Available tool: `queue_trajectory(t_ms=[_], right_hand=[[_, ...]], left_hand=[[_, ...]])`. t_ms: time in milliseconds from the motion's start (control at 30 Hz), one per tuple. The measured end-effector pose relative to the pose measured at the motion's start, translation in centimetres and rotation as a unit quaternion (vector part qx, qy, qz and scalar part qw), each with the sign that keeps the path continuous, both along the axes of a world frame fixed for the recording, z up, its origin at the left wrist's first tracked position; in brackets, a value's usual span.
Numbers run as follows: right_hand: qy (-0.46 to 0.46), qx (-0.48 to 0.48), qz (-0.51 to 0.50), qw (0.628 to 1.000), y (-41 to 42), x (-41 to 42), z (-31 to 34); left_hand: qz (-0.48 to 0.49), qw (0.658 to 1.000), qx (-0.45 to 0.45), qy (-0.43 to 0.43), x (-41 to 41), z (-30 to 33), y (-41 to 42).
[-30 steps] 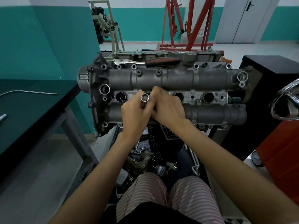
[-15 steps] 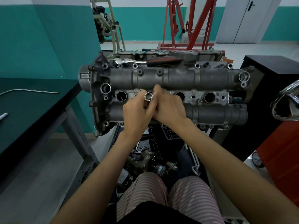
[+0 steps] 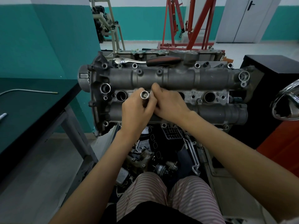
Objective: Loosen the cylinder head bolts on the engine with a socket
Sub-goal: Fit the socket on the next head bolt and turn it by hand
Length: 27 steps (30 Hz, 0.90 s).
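Gripping one socket (image 3: 144, 95) — two hands, left (image 3: 135, 110), right (image 3: 169, 104).

The hands (image 3: 155, 105) hide the engine's (image 3: 178, 78) middle plug well and nearby bolts

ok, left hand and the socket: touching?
Touching. In the head view the left hand has its fingers curled round the socket, with only the open end showing above them.

ratchet (image 3: 145, 60) blocks far engine (image 3: 210, 80) edge — right half open
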State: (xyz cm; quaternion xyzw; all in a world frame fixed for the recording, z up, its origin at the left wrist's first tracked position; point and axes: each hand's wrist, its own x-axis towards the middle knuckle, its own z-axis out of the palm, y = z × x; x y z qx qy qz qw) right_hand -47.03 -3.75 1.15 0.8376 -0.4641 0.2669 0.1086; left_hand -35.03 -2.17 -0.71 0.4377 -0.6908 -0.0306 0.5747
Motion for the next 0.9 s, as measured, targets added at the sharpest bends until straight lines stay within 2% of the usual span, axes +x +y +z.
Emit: queue_trajectory(t_ms=[133,333,567,833,900], right_hand=[[0.002,0.059,-0.019,0.998,-0.8,0.0,0.9],[0.062,0.023,-0.065,0.996,-1.2,0.3,0.2],[-0.015,0.027,-0.034,0.999,-0.7,0.3,0.1],[-0.018,0.007,-0.060,0.998,-0.5,0.1,0.1],[0.007,0.007,-0.067,0.998,-0.6,0.1,0.1]], left_hand=[[0.021,0.999,-0.031,-0.028,0.1,0.3,-0.2],[0.011,1.000,-0.021,-0.015,-0.1,0.5,0.0],[0.012,0.999,-0.015,-0.027,-0.3,0.3,0.4],[0.013,1.000,-0.017,-0.003,-0.2,0.5,0.1],[0.006,1.000,-0.027,-0.005,-0.2,0.5,0.1]])
